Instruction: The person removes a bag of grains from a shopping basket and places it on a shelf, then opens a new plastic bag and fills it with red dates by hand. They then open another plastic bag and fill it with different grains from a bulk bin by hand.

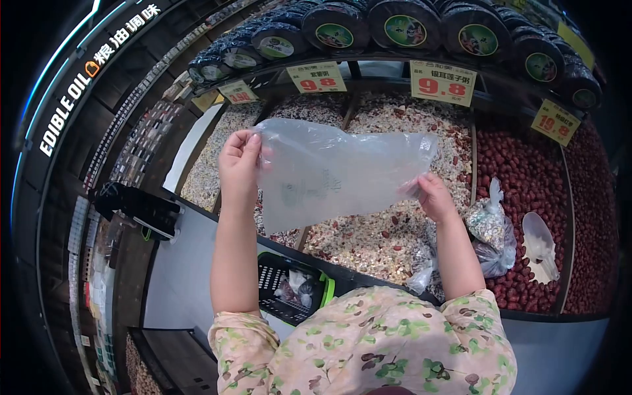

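A translucent plastic bag [342, 174] with faint printing is stretched out flat between my two hands, above the bulk bins. My left hand [240, 161] pinches its upper left corner, thumb on top. At the other end, my right hand [432, 195] grips the bag's lower right part between thumb and fingers. Beneath it lies a bin of mixed grains [375, 237] with red pieces in it. Beside my right forearm, a filled, knotted plastic bag [490, 230] rests at the edge of the red dates [520, 178].
A clear scoop [540, 240] lies on the dates. Price signs [444, 83] and round dark packages [405, 29] line the back. Below the bins is a black shopping basket [276, 280] with bagged goods. A person in dark clothes [141, 207] is in the aisle at left.
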A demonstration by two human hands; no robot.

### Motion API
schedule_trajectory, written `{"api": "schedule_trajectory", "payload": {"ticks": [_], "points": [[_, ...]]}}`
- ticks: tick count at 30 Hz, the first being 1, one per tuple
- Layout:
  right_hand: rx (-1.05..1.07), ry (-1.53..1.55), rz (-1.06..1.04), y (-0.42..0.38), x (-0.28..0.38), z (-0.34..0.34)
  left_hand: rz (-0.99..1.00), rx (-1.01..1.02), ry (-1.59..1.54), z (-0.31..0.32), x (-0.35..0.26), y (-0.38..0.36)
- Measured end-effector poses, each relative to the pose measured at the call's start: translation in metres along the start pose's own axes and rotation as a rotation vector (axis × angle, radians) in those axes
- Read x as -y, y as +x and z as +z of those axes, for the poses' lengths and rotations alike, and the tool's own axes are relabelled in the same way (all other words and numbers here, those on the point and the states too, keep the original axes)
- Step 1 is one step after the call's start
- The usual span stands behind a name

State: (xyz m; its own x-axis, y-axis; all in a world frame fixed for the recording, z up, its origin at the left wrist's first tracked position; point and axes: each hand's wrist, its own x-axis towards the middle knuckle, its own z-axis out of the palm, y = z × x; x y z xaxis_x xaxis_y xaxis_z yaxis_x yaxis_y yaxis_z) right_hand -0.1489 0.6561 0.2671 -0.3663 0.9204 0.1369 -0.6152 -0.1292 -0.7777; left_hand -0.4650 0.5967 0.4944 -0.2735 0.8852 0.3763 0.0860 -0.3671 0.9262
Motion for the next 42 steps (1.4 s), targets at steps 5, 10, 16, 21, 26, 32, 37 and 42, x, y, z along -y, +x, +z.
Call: {"api": "schedule_trajectory", "payload": {"ticks": [5,10,16,21,26,32,37,42], "points": [[-0.185,0.411,-0.199,0.007,0.018,0.008,0.382,-0.085,0.558,-0.003,0.008,-0.011],[-0.088,-0.323,0.035,-0.003,0.030,0.043,0.564,-0.055,0.694,0.006,0.012,-0.015],[-0.358,0.020,-0.275,0.013,0.021,0.014,0.607,-0.125,0.849,-0.005,0.017,-0.013],[0.253,-0.022,0.155,-0.008,0.030,0.016,0.598,-0.139,0.824,-0.013,0.021,-0.010],[-0.402,-0.019,-0.258,0.012,0.016,-0.021,0.757,-0.059,0.932,-0.011,0.025,-0.014],[-0.560,-0.827,-0.358,-0.006,0.039,0.026,0.793,-0.052,0.828,-0.009,0.010,-0.023],[-0.397,-1.213,-0.748,-0.026,0.080,0.074,0.920,0.051,0.784,-0.001,-0.009,-0.037],[-0.005,-1.339,-0.896,-0.030,0.098,0.127,1.128,0.221,0.801,0.014,-0.021,-0.049]]}}
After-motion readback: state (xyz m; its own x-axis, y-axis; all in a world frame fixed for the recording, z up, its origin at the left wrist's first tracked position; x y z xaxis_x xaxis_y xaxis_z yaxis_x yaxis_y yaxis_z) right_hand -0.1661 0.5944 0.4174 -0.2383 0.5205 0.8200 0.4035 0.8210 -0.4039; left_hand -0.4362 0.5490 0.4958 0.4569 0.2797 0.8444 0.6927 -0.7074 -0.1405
